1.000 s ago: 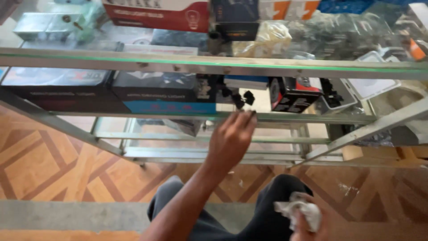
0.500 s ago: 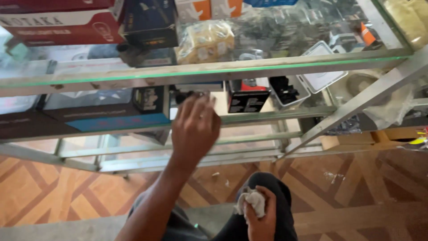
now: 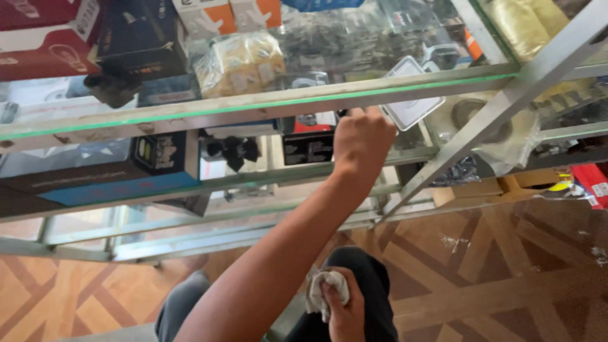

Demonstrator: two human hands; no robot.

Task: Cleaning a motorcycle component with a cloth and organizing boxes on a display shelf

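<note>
My left hand (image 3: 364, 136) reaches up to the middle level of a glass and metal display shelf (image 3: 253, 104). Its fingers are curled just under the green-edged top glass pane. It is beside a black box (image 3: 308, 149) and below a clear plastic package (image 3: 413, 95). The fingertips are hidden, so I cannot tell whether they hold anything. My right hand (image 3: 342, 304) rests on my dark-trousered knee, closed around a crumpled whitish cloth (image 3: 323, 288).
The shelves carry several boxes: a red one (image 3: 44, 44) and a black one (image 3: 139, 38) on top, and a long black and blue box (image 3: 107, 174) below. A slanted metal post (image 3: 500, 114) stands to the right. Cardboard boxes (image 3: 481, 187) sit on the patterned wooden floor (image 3: 519, 266).
My left hand has moved right along the shelf and risen to the glass edge, closing from spread fingers to a curl. My right hand with the cloth stays on the knee.
</note>
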